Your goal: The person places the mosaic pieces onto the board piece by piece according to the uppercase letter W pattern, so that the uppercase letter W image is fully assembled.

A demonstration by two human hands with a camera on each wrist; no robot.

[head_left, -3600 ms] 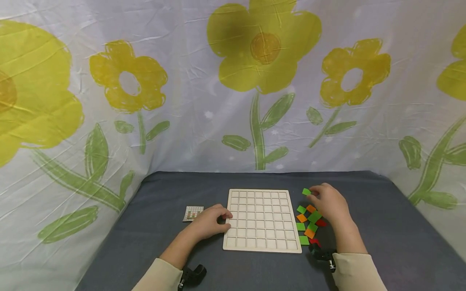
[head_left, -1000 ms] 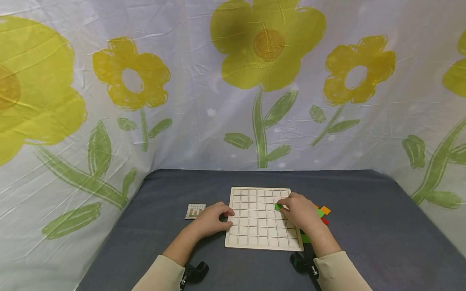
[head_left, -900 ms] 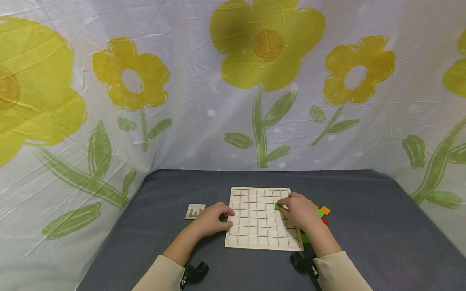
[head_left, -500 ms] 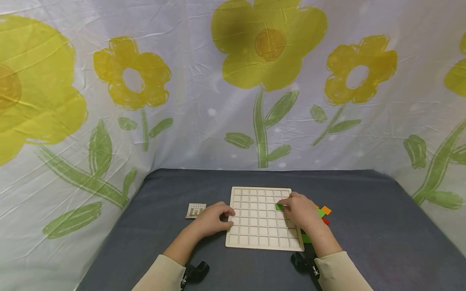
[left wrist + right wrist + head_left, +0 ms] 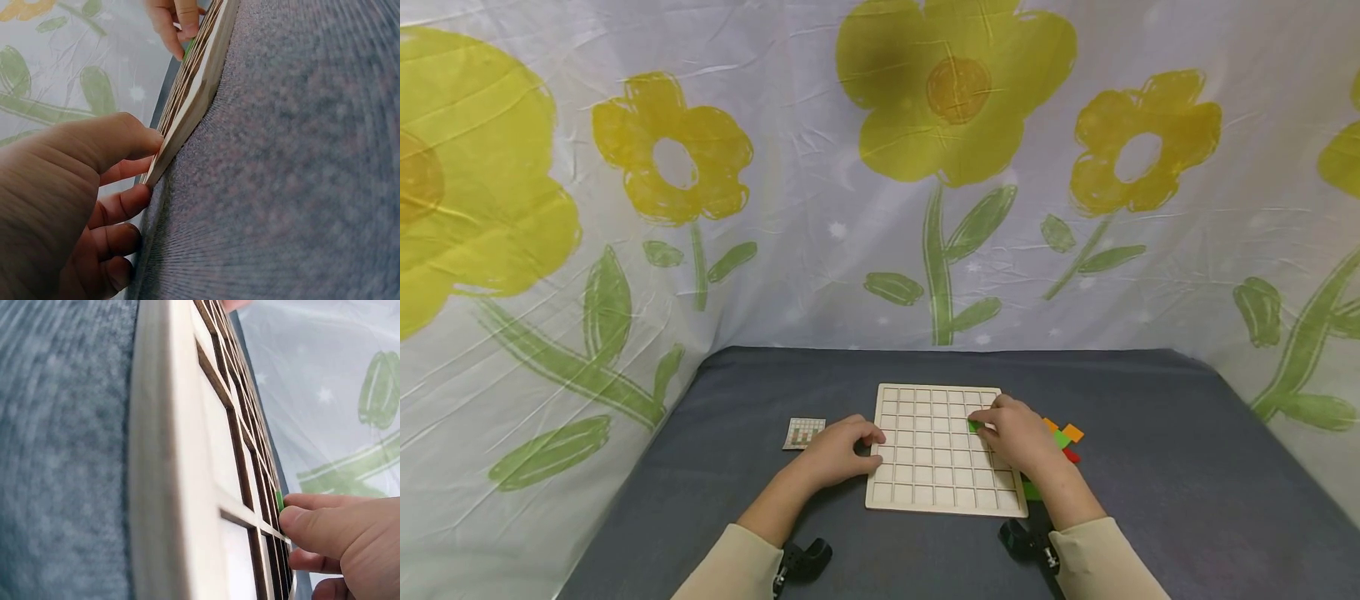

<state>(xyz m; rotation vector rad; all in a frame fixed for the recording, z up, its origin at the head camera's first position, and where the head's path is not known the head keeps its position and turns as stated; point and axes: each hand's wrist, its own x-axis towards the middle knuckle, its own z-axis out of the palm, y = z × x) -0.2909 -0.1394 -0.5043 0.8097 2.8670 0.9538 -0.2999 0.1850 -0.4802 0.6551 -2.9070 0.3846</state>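
A pale wooden grid board [image 5: 925, 476] lies on the dark cloth, its square cells framed by raised ridges. At its left edge my left hand [image 5: 841, 454] holds the rim with thumb and fingertips; the left wrist view shows the thumb [image 5: 140, 142] against the board's side. Over the upper right cells, my right hand [image 5: 1019, 435] pinches a small green square tile [image 5: 973, 426] between thumb and index finger. In the right wrist view the green tile [image 5: 279, 500] stands at the fingertips, low at the board's surface. My fingers partly cover it.
Right of the board, partly behind my right forearm, lie several loose tiles, among them an orange tile [image 5: 1073, 433], a red tile [image 5: 1071, 456] and a green tile [image 5: 1032, 492]. A small printed grid card [image 5: 803, 432] lies beside my left hand. A flowered curtain [image 5: 805, 250] hangs behind.
My right hand has come from the loose tiles onto the board with a green tile. Over the last second it has barely shifted at that cell. My left hand stays at the left edge.
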